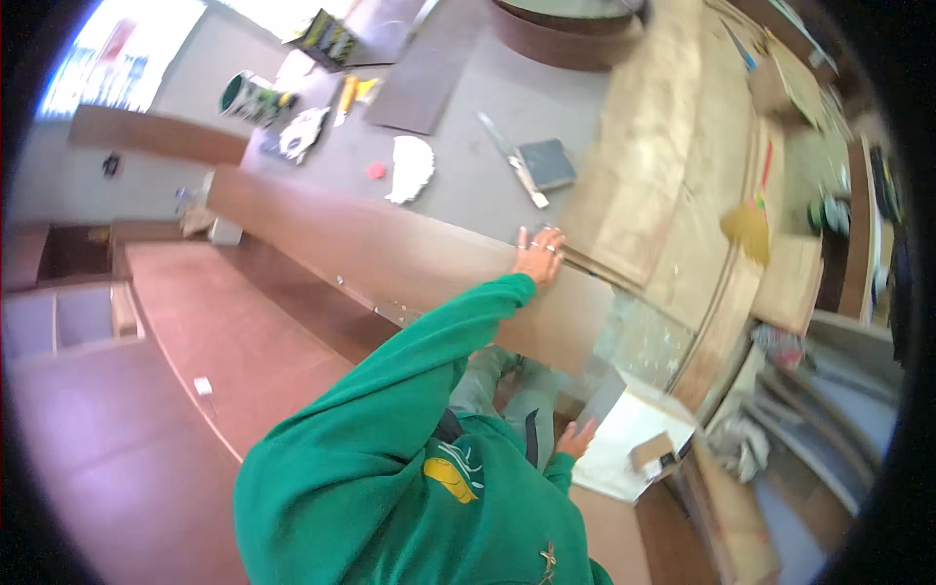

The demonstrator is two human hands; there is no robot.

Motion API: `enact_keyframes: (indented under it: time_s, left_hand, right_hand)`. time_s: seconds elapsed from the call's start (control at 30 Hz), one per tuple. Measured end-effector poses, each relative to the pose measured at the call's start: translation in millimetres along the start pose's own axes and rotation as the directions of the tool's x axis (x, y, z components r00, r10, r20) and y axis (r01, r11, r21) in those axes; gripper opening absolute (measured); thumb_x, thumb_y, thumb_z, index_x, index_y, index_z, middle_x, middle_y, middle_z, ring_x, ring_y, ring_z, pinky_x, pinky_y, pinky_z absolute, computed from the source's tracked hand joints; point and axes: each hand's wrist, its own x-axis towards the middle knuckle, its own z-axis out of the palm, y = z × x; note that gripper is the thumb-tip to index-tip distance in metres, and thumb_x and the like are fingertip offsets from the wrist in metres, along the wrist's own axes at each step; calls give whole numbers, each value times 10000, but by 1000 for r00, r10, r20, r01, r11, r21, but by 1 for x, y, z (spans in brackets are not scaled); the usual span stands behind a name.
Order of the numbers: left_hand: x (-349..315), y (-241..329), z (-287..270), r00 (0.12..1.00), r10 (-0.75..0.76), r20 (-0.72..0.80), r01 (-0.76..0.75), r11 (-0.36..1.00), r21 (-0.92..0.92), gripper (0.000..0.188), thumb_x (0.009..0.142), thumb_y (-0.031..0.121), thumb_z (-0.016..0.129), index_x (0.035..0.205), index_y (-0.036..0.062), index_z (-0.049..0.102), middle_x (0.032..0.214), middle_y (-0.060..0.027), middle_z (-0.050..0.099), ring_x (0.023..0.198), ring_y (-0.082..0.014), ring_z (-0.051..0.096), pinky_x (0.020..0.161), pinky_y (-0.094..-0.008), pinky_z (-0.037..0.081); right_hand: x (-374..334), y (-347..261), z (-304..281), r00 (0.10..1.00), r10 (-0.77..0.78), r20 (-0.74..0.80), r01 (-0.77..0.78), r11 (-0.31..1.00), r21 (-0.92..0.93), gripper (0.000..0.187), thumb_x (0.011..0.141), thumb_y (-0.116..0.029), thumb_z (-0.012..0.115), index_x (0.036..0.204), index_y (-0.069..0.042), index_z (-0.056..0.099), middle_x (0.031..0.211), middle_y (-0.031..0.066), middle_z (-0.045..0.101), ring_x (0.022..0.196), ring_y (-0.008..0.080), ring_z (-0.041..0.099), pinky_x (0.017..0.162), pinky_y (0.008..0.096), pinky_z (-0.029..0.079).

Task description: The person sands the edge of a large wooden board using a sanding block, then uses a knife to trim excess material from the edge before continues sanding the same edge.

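Note:
A long brown board (419, 255) runs along the near side of the grey worktable (468, 78). My left hand (539, 258) lies on the top of this board toward its right end, fingers spread and holding nothing else. Low by my right side hangs my right hand (577, 440), its fingers stretched out, beside a white box or panel (614, 439). I cannot tell whether it touches that white surface. Just beyond my left hand, a dark square block (547, 164) and a flat metal strip or blade (505, 146) lie on the table.
Stacked plywood sheets (643, 146) cover the table's right part, with a yellow brush (747, 229) farther right. A green can (252, 97), a white half-round piece (411, 168) and a curved brown form (570, 39) stand beyond. Reddish-brown panels (244, 331) lie left; offcuts (819, 419) lean at right.

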Motion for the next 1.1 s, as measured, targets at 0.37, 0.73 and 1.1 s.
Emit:
enact_keyframes:
  time_s: [0.37,0.73,1.1]
  left_hand:
    - [-133,-71,-90,892,-402,-207,326,889,-321,383,904,252,591,1271,142,599,1414,-73,513,1283,-324,513,1118,-539,341]
    - [-357,-258,-82,416,-898,-145,711,420,-565,435,919,291,608,1237,-4,582,1147,-250,644,1092,-395,617,993,-450,478]
    - [-364,-463,-102,367,-924,-110,653,340,-676,444,875,356,644,1168,23,625,1124,-223,690,1099,-349,652,971,-436,499]
  right_hand:
    - [239,57,-76,990,-137,-28,134,985,-106,659,869,-306,666,1417,11,481,1380,283,533,1246,456,521,1064,485,418]
    - [292,-297,-71,860,-507,-49,494,806,327,570,911,-173,585,1444,-8,465,1397,241,519,1191,339,569,1002,398,468]
    - [55,-467,154,546,-824,153,773,565,289,608,867,-191,665,1425,-31,484,1187,220,591,1003,332,581,897,436,478]
